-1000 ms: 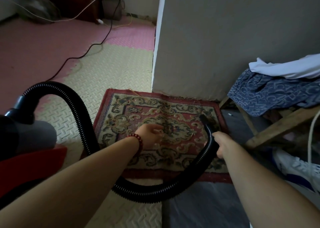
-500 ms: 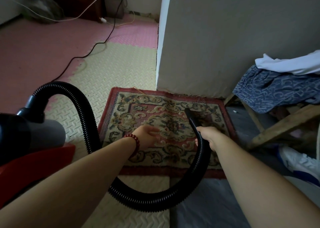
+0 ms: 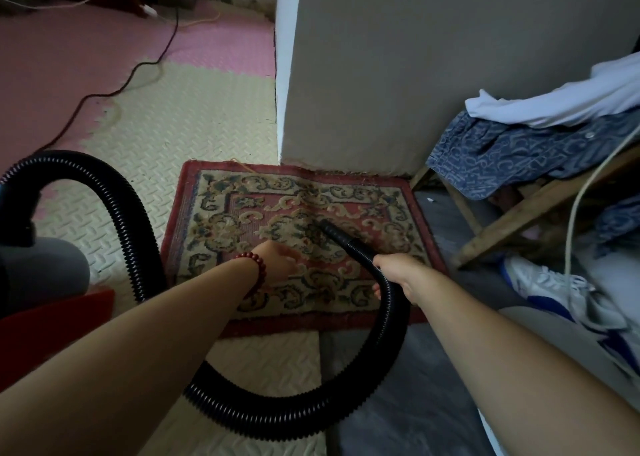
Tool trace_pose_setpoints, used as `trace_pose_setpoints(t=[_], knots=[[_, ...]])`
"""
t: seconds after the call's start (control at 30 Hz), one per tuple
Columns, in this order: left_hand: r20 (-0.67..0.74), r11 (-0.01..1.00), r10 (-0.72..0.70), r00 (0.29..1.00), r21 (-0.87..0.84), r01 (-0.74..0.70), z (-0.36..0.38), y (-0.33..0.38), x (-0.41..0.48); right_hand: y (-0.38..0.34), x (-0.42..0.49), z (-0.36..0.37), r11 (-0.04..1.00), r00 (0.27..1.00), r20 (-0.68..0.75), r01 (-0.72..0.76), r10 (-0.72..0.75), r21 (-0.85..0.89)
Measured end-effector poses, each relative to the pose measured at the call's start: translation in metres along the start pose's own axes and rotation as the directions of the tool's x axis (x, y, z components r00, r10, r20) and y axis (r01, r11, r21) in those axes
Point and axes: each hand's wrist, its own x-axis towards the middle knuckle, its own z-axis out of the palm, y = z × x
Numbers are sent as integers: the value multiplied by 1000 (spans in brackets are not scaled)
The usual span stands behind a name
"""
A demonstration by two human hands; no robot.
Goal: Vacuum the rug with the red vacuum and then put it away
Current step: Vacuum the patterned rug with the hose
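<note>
Dim floor; red vacuum (image 3: pixel 52 313) mostly cropped.

Vacuum (image 3: pixel 45 303) left of rug (image 3: pixel 301 240); wall (image 3: pixel 415 74) behind.

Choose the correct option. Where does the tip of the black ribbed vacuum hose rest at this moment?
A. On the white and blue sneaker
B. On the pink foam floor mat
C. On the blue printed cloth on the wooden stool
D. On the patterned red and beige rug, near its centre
D: the right hand grips the black ribbed vacuum hose, and its smooth nozzle tip points down onto the patterned red and beige rug, close to the middle of the pattern.
</note>
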Motion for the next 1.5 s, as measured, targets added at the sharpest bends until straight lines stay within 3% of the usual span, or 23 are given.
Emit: trace_pose_setpoints(t=[0.33,0.53,0.93,1.2,1.5], knots=[[23,998,26,999,-64,-25,11,13,8,37,-16,-16,988,996,-33,-75,80,131],[-2,996,37,999,-75,-37,15,11,11,54,-12,-18,991,988,-133,-66,81,113],[34,994,99,994,-46,-98,22,17,2,65,-16,-25,982,974,-169,-124,148,143],[50,996,87,995,-36,-86,23,16,3,79,9,-44,975,925,-344,-93,159,201],[32,996,69,997,-63,-67,12,9,6,67,4,-47,959,920,-369,-22,130,284]])
